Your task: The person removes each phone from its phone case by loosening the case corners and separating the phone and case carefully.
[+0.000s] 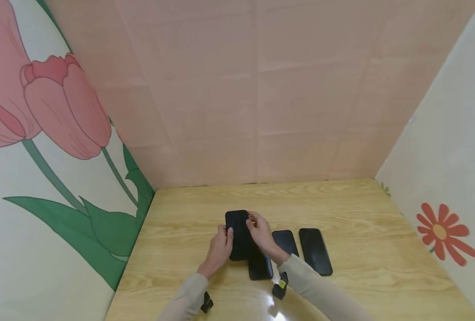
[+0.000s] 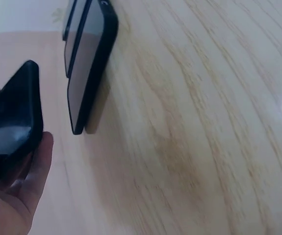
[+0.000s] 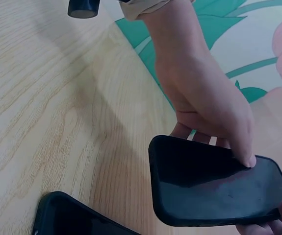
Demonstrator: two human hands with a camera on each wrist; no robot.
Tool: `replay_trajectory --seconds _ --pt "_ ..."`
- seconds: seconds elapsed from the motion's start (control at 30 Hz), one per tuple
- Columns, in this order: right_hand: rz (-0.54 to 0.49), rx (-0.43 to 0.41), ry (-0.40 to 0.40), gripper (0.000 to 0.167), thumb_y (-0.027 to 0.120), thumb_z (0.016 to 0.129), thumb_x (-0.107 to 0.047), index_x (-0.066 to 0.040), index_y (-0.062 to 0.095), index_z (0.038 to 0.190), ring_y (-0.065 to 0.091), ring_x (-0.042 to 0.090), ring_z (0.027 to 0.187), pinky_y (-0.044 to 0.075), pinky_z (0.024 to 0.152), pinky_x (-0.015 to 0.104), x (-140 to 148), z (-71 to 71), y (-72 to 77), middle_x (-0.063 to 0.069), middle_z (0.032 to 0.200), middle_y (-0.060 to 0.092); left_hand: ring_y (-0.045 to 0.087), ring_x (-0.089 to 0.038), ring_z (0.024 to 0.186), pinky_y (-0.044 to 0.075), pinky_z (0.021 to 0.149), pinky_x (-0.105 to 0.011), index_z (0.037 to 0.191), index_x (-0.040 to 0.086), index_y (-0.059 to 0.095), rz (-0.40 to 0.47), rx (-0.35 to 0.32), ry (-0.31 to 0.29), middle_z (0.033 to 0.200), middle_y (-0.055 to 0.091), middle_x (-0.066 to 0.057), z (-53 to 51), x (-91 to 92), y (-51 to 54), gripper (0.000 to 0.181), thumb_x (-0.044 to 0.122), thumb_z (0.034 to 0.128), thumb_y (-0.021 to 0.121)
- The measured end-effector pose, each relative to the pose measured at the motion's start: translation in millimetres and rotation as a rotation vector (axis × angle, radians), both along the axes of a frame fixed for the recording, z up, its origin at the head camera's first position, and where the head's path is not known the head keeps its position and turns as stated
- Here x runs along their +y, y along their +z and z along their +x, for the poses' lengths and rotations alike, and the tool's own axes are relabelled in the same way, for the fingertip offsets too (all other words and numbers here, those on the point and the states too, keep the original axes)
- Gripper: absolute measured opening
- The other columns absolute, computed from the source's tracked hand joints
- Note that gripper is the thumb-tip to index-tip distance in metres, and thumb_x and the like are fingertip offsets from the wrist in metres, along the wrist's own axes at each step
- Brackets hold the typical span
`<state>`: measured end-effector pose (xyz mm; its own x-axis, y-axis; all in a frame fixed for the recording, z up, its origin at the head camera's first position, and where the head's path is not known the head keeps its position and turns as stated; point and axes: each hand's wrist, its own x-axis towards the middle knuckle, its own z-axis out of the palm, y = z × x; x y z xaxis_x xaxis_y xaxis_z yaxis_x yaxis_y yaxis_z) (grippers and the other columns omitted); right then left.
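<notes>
A black smartphone (image 1: 238,238) is held up off the table between both hands, its dark glossy screen showing in the right wrist view. My left hand (image 1: 219,246) grips its left long edge, thumb on the front and fingers behind. On the opposite edge, near the top corner, my right hand (image 1: 261,234) pinches it. Partly under the held phone and right forearm lies another phone (image 1: 260,266). Farther right are a second phone (image 1: 285,242), partly covered by the right wrist, and a third phone (image 1: 315,251), all lying on the table.
The wooden table (image 1: 173,236) carries the phones and reflects light near its front. A pink wall (image 1: 257,111) stands behind it, with a tulip-painted panel (image 1: 64,107) at left and a flower-painted panel (image 1: 442,147) at right. Small black devices (image 1: 279,290) sit at the wrists.
</notes>
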<state>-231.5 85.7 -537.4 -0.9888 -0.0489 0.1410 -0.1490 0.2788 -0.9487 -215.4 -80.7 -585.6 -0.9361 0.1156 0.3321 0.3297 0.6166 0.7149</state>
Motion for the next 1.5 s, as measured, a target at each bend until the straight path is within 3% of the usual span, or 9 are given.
replay_trajectory --seconds 0.17,0.27,0.37,0.5,0.8,1.07,1.2,1.33,1.5 --pt "-0.032 -0.014 -0.043 0.031 0.053 0.104 -0.015 0.000 0.059 0.130 0.063 0.032 0.099 0.052 0.082 0.048 3 -2.7 -4.4 0.020 0.116 0.065 0.056 -0.019 0.070 0.048 0.063 -0.035 0.110 0.001 0.049 0.065 -0.006 -0.019 0.082 0.062 -0.008 1.6 5.6 1.7 0.024 0.023 0.1081 0.041" --pt "-0.024 -0.012 -0.091 0.029 0.052 0.105 -0.017 0.001 0.062 0.125 0.063 0.027 0.093 0.052 0.079 0.044 4 -3.9 -5.7 0.018 0.112 0.066 0.060 -0.020 0.075 0.049 0.067 -0.037 0.112 0.003 0.049 0.077 -0.016 -0.023 0.088 0.066 -0.010 2.8 9.1 3.7 0.025 0.026 0.1085 0.040" --pt "0.001 0.009 -0.138 0.027 0.049 0.106 -0.017 0.003 0.065 0.113 0.059 0.022 0.085 0.049 0.075 0.039 4 -5.4 -7.1 0.014 0.098 0.066 0.065 -0.022 0.082 0.051 0.072 -0.039 0.114 0.004 0.049 0.091 -0.021 -0.041 0.095 0.070 -0.013 4.2 12.0 8.1 0.027 0.029 0.1089 0.039" --pt "0.005 0.031 -0.172 0.028 0.046 0.106 -0.014 0.004 0.065 0.096 0.049 0.021 0.072 0.042 0.067 0.034 4 -5.9 -8.2 0.007 0.074 0.051 0.066 -0.025 0.090 0.052 0.077 -0.042 0.118 0.001 0.047 0.133 -0.018 -0.115 0.104 0.070 -0.019 6.5 15.4 14.2 0.028 0.026 0.1094 0.037" --pt "-0.028 -0.009 -0.243 0.029 0.041 0.106 -0.009 0.000 0.052 0.080 0.040 0.021 0.065 0.034 0.062 0.033 6 -7.3 -13.9 0.004 0.069 0.038 0.066 -0.023 0.086 0.054 0.072 -0.036 0.131 -0.004 0.039 0.072 0.059 -0.209 0.101 0.067 -0.020 9.5 26.5 18.5 0.031 0.017 0.1087 0.037" --pt "0.033 -0.025 -0.321 0.029 0.042 0.104 -0.008 -0.001 0.056 0.080 0.045 0.024 0.065 0.035 0.061 0.033 3 -4.7 -12.3 0.007 0.070 0.047 0.063 -0.025 0.077 0.052 0.065 -0.036 0.123 -0.006 0.041 0.035 0.110 -0.152 0.090 0.064 -0.018 11.5 30.8 16.3 0.021 0.008 0.1067 0.040" --pt "0.044 -0.024 -0.352 0.028 0.041 0.102 -0.004 -0.003 0.049 0.075 0.039 0.022 0.063 0.030 0.060 0.033 3 -5.5 -11.1 0.004 0.067 0.039 0.063 -0.027 0.080 0.052 0.068 -0.038 0.123 -0.006 0.041 0.059 0.094 -0.159 0.093 0.064 -0.021 11.0 32.1 16.5 0.022 0.009 0.1074 0.038" --pt "0.026 -0.025 -0.345 0.029 0.040 0.098 -0.001 -0.007 0.042 0.071 0.032 0.022 0.060 0.026 0.058 0.033 3 -7.8 -9.6 0.002 0.065 0.029 0.060 -0.024 0.076 0.051 0.066 -0.035 0.124 -0.006 0.041 0.074 0.093 -0.160 0.091 0.063 -0.018 11.1 32.0 18.4 0.022 0.009 0.1074 0.037" --pt "0.007 -0.033 -0.321 0.027 0.039 0.096 0.001 -0.007 0.045 0.071 0.037 0.022 0.060 0.029 0.057 0.031 3 -11.3 -7.7 0.002 0.066 0.033 0.055 -0.020 0.075 0.049 0.066 -0.032 0.124 -0.005 0.041 0.088 0.099 -0.143 0.090 0.060 -0.014 8.4 29.5 20.0 0.022 0.007 0.1070 0.038"
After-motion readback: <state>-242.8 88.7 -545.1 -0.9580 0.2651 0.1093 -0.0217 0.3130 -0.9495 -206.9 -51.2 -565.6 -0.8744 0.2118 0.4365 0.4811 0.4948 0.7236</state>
